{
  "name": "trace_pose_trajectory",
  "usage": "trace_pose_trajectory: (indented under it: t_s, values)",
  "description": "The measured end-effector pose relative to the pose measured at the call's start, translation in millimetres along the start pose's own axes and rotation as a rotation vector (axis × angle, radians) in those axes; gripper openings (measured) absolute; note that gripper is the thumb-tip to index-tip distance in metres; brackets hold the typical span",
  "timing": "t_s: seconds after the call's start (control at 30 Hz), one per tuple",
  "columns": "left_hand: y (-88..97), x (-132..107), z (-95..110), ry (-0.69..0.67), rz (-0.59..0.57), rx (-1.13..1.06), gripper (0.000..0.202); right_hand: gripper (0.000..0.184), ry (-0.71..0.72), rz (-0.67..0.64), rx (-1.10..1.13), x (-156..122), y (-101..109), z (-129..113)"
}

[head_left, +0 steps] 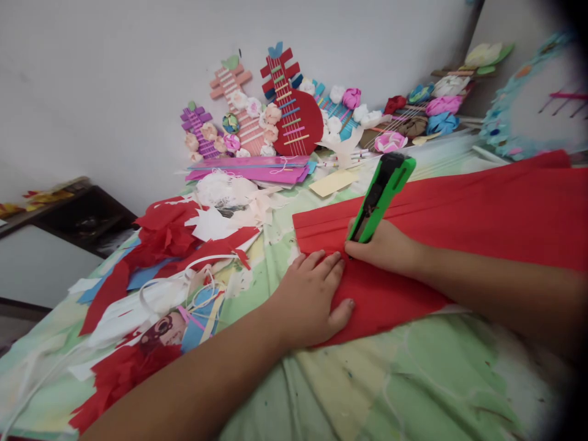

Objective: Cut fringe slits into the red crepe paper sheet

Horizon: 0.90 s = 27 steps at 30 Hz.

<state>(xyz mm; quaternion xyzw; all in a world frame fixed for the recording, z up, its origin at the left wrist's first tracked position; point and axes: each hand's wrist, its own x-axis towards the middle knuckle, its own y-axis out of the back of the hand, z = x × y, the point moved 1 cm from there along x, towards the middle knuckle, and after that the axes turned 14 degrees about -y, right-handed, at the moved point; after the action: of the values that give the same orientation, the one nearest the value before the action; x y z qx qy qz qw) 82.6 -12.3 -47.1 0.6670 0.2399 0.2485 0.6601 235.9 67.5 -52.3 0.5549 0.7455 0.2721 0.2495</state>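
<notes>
A long red sheet (496,214), paper or thin cloth, lies across the bed-like surface and runs out of view on the right. My left hand (312,300) rests flat on its left end, fingers stretched out and thumb apart. Beside it, my right hand (390,248) is closed around a green and black utility knife (381,196). The knife stands tilted, its lower end down at the red sheet near my left fingertips. Whether its blade touches the sheet is hidden by my fingers.
Red paper scraps (172,229), white scraps (225,187) and cords clutter the left side. Decorated craft instruments, one a red lute shape (301,122), lean against the wall. Purple sheets (257,168) lie before them. A green patterned cloth (367,380) covers the surface. A dark shelf (92,214) stands left.
</notes>
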Motion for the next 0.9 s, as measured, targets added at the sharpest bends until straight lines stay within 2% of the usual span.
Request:
trace_pose_trajectory:
  t_s: [0.43,0.73,0.9]
  values:
    - [-2.0,-0.5,-0.5,-0.007,0.012,0.017,0.059,0.008,-0.032,-0.025,0.073,-2.2,1.4,-1.0]
    - [-2.6,-0.6,-0.2,-0.002,0.010,0.010,0.060,0.011,0.019,0.009,-0.038,-0.8,-2.6,-1.9]
    - [-1.2,-1.8,1.0,0.008,0.010,0.000,0.061,0.009,0.011,-0.035,0.061,-4.3,1.6,-1.8]
